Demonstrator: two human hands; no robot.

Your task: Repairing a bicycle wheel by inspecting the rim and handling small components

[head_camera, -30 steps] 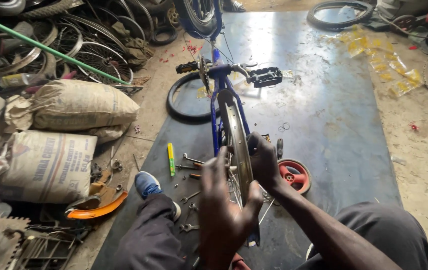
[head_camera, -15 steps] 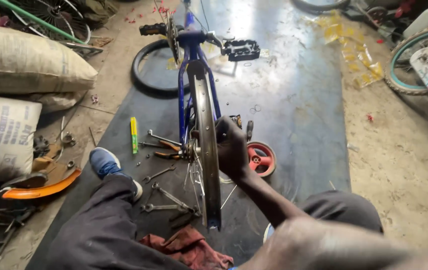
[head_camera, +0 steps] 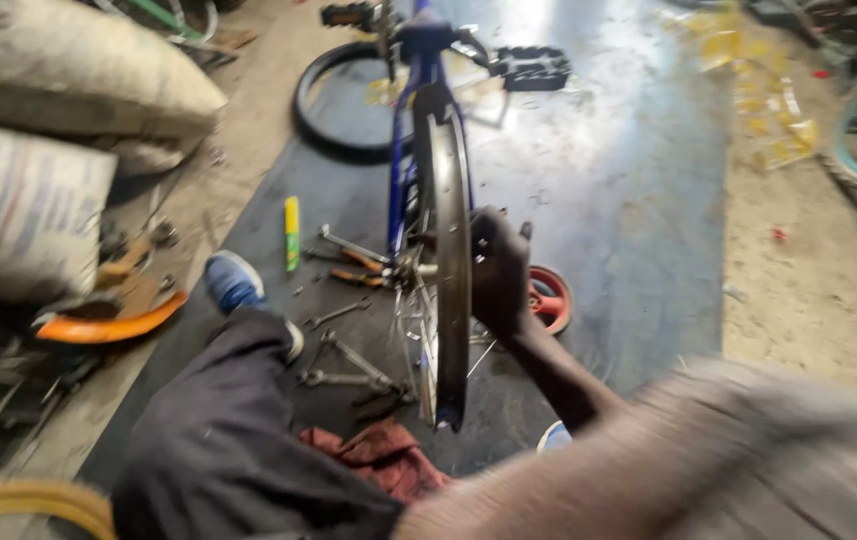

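Observation:
A blue bicycle stands upside down on a dark mat. Its bare wheel rim points toward me, edge on. My right hand is closed around the right side of the rim near the axle, with the arm reaching in from the lower right. My left hand is out of view. My dark trouser leg and blue shoe lie left of the wheel.
Spanners, orange-handled pliers and a yellow-green stick lie left of the wheel. A red cloth is near me, a small red wheel to the right. A loose tyre, sacks and an orange mudguard sit left.
My left hand, raised beside the wheel a second ago, has dropped out of view. The view has moved closer and tilted down. My right hand stays on the rim.

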